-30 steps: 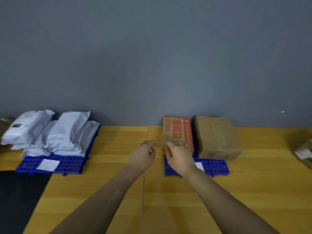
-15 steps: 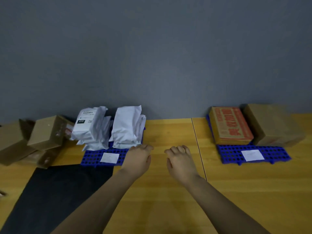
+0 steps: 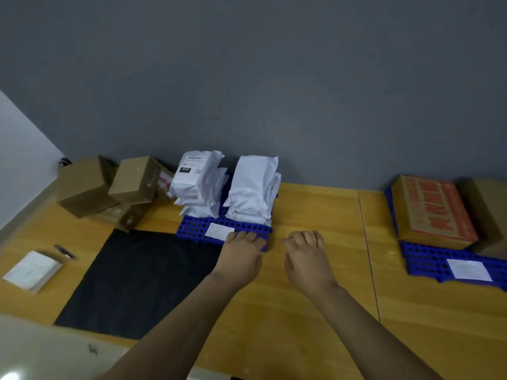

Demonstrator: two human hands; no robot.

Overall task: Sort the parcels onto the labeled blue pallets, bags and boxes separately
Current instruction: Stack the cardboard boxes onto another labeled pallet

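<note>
Two stacks of white bags [image 3: 247,190] lie on the left blue pallet [image 3: 194,229], which carries a white label [image 3: 219,231]. A red-printed box [image 3: 430,209] and a plain brown box [image 3: 488,212] sit on the right blue pallet [image 3: 428,263]. Several brown boxes [image 3: 109,185] are piled at the far left by the wall. My left hand [image 3: 241,256] hovers over the left pallet's front right corner, fingers loosely bent, holding nothing. My right hand [image 3: 308,256] hangs just right of it over the wooden table, also holding nothing.
A black mat [image 3: 137,281] covers the table in front of the left pallet. A white pad [image 3: 31,270] and a dark pen [image 3: 64,252] lie at the left edge. A grey wall stands behind everything.
My view has swung left from the box pallet toward the bag pallet and the loose brown boxes. Both hands left the red-printed box on its pallet and moved left, holding nothing.
</note>
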